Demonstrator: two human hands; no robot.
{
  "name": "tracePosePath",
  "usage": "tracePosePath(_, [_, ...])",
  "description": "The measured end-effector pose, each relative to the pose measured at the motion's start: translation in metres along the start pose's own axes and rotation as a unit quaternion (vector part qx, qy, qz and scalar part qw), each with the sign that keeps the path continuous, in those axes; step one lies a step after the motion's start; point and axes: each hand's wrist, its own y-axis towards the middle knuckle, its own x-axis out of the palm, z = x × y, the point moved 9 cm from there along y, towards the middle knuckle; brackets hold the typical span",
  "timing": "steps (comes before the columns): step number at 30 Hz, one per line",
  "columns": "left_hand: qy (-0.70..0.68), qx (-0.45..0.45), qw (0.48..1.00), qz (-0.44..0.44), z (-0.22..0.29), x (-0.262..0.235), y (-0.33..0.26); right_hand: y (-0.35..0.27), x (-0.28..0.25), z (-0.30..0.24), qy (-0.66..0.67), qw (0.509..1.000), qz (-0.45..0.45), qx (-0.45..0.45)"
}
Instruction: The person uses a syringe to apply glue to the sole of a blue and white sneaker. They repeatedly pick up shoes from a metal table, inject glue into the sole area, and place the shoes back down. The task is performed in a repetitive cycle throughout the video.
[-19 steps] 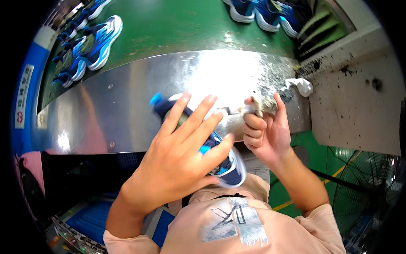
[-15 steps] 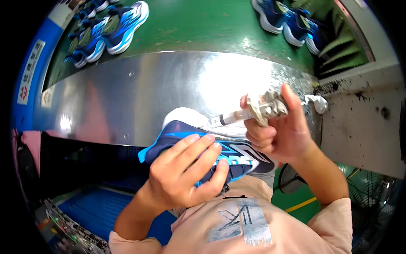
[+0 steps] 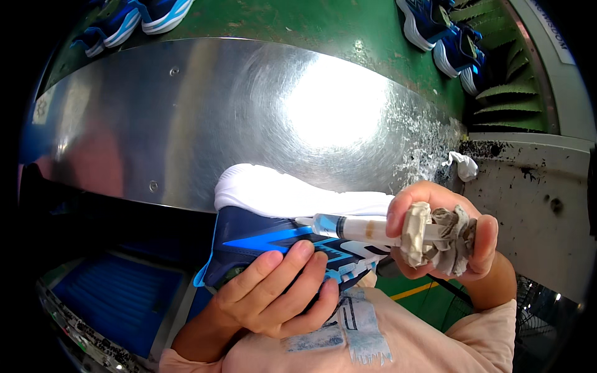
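A navy and bright-blue sneaker (image 3: 249,225) with a thick white sole (image 3: 273,193) lies on its side in front of me, sole toward the metal ledge. My left hand (image 3: 280,286) grips its upper from the near side, fingers spread over the blue stripes. My right hand (image 3: 444,230) is closed around a clear syringe (image 3: 354,227) whose flange and plunger end are wrapped in grubby whitish material. The syringe's narrow tip points left and meets the seam between upper and sole, near the sneaker's middle. The thumb side of the plunger end is partly hidden.
A shiny metal ledge (image 3: 205,124) runs across in front, before a green belt (image 3: 267,25). Blue sneakers stand at its far left (image 3: 165,15) and far right (image 3: 429,28). White crumpled scrap (image 3: 463,166) lies by the grey panel (image 3: 528,199) on the right. Green strip flaps (image 3: 510,93) hang behind.
The sneaker has turned so more of its white sole shows. My right hand has come lower and to the right, and the syringe tip now meets the sole seam. The view has tipped down.
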Motion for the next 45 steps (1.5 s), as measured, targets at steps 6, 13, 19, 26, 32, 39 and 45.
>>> tracePosePath(6, [0.031,-0.001,1.0,0.006,0.004,0.004,-0.015,-0.023,-0.022,0.01,-0.02,0.999,0.028,0.012])
tracePosePath(13, [0.058,-0.026,0.998,0.021,0.007,0.005,-0.021,-0.054,-0.039,0.012,-0.037,0.997,0.049,-0.039])
tracePosePath(19, [0.061,-0.032,0.997,0.016,0.007,0.006,-0.016,-0.086,-0.062,0.025,-0.012,0.993,0.077,-0.091])
tracePosePath(26, [0.077,-0.03,0.996,0.033,0.007,0.005,-0.009,-0.109,-0.082,0.058,0.101,0.974,0.068,-0.191])
tracePosePath(32, [0.088,0.005,0.996,-0.029,0.009,0.006,0.004,-0.116,-0.091,0.083,0.216,0.943,0.064,-0.244])
tracePosePath(39, [0.074,-0.001,0.997,-0.036,0.013,0.007,0.031,-0.118,-0.095,0.093,0.238,0.934,0.093,-0.25])
tracePosePath(45, [0.076,-0.018,0.996,-0.054,0.008,0.011,0.051,-0.118,-0.087,0.087,0.226,0.939,0.092,-0.244])
